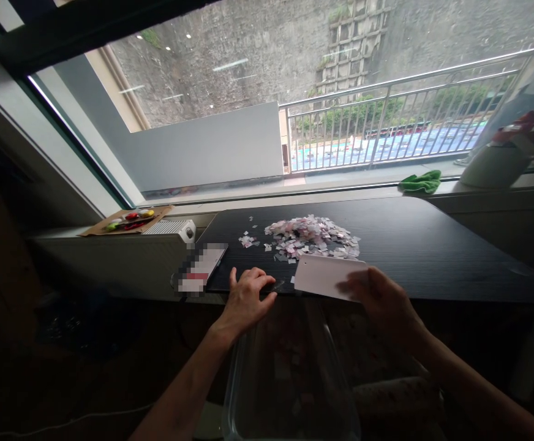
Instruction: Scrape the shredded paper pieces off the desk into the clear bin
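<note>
My right hand [381, 300] grips a white card [324, 275] with a small hole near one corner. The card is at the near edge of the dark tabletop, in front of a heap of small paper scraps [313, 229]. My left hand [251, 294] is at the same edge, fingers apart and slightly bent, with nothing seen in it. Below both hands a clear plastic bin [233, 392] holds some paper pieces, dim in the shadow. A smaller cluster of scraps [247, 241] lies to the left of the heap.
A partly blurred flat object [214, 257] lies at the left end of the black tabletop [427, 245]. Cardboard with colourful items [131, 217] rests left, beside a white radiator [168, 228]. A green cloth [421, 182] and a white spray bottle [496, 162] stand along the windowsill.
</note>
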A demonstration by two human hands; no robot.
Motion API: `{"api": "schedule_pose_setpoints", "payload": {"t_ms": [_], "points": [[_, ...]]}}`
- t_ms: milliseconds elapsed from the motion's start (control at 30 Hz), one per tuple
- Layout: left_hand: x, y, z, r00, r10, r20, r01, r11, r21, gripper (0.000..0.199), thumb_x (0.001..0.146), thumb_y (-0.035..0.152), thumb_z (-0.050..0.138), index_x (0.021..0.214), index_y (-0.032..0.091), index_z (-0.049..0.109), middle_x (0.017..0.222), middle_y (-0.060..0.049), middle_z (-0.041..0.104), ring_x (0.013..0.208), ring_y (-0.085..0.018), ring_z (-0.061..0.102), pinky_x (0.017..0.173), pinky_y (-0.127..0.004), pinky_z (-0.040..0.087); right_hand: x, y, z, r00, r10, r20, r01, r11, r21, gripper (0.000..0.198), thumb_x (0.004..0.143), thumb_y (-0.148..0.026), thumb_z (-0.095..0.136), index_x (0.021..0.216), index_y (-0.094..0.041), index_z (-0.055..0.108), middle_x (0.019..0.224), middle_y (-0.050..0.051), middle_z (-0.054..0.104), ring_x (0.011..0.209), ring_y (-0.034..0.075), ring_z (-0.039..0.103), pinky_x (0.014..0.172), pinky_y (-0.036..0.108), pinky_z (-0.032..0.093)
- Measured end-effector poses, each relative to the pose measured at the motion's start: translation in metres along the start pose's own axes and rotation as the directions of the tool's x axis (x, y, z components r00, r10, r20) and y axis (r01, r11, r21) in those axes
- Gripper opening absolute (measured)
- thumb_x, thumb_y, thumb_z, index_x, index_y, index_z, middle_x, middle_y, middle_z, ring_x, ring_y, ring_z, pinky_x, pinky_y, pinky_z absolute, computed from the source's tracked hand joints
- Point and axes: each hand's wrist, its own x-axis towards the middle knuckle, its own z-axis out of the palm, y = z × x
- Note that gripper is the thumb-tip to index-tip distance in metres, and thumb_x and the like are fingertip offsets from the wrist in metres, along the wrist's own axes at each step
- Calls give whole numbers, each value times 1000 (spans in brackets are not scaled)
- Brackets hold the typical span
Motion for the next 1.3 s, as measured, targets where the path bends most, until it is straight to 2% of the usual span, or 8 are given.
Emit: {"api": "schedule_pose_setpoints", "payload": {"t_ms": [200,433,600,800,900,1000,1133,1300], "points": [[1,0,0,1000,-1,10,2,1000,-3,18,80,20,61,97,23,65,102,-1,63,106,-21,58,113,-65,11,2,1,-5,998,43,-54,-42,999,12,18,84,-40,62,86,-22,60,80,6,76,72,22,73,62,33,59],[0,-3,1,1000,3,9,-3,1000,-1,18,81,22,62,98,23,66,102,-1,63,106,-21,57,113,-65,11,-1,0,4,995,95,41,-98,993,73,18,84,-39,60,87,-21,60,82,6,75,75,23,73,65,33,58],[0,-4,2,1000,11,4,-11,1000,7,18,81,21,62,98,23,65,102,-1,63,105,-21,57,112,-65,11,13,-10,3,999,35,-13,-35,999,5,19,85,-40,57,88,-21,57,86,8,76,78,23,72,73,38,57],[0,-2,1,1000,1,18,-1,1000,10,19,81,21,61,99,24,65,103,-1,63,106,-21,57,112,-65,12,21,-12,-2,999,-15,44,19,996,-86,15,85,-37,54,88,-22,55,83,8,76,78,22,72,73,37,56],[0,-2,1,1000,1,16,-1,1000,16,19,81,22,60,99,24,65,103,-1,63,106,-21,57,112,-66,12,18,-10,-18,999,28,33,-22,988,-154,16,83,-38,56,86,-22,56,83,8,76,76,23,72,70,36,56],[0,-4,1,1000,9,0,-9,1000,27,19,81,22,60,99,24,65,102,-2,64,106,-22,58,112,-66,13,13,-10,-47,997,71,1,-70,978,-195,21,79,-42,60,84,-22,58,81,8,76,73,23,71,67,35,56],[1,-3,2,999,39,-10,-38,998,56,21,80,20,59,100,23,65,102,-3,64,106,-23,58,111,-67,13,9,-10,-83,984,162,-73,-171,976,-137,28,71,-47,69,81,-22,61,76,6,74,71,24,71,63,33,56],[10,22,0,987,151,51,-153,988,36,31,80,21,60,110,22,64,109,-5,62,111,-25,55,111,-67,14,13,4,-94,951,253,-180,-264,964,-41,18,69,-40,67,75,-23,63,70,0,70,64,19,67,55,26,52]]}}
